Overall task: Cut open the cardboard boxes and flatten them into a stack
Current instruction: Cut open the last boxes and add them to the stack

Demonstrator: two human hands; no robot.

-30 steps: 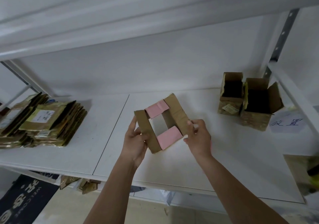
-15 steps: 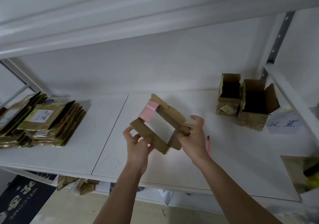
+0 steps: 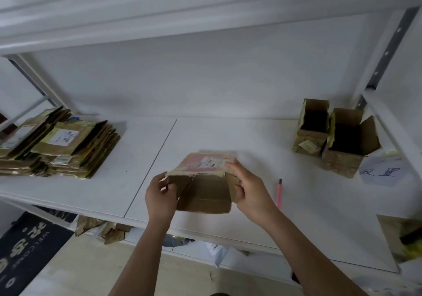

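Pressing a cut box flat above the shelf

To flatten it well, push both side creases inward evenly so the panels fold together. The box (image 3: 204, 181) hangs just over the shelf (image 3: 251, 209), right of the stack (image 3: 59, 145); the left hand (image 3: 161, 196) pinches its left edge, the right hand (image 3: 247, 187) wraps its right edge, fingers on top.

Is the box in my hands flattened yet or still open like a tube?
Flattened, nearly: the box shows broad flat panels with no opening through it, gripped by the left hand and right hand at its sides.
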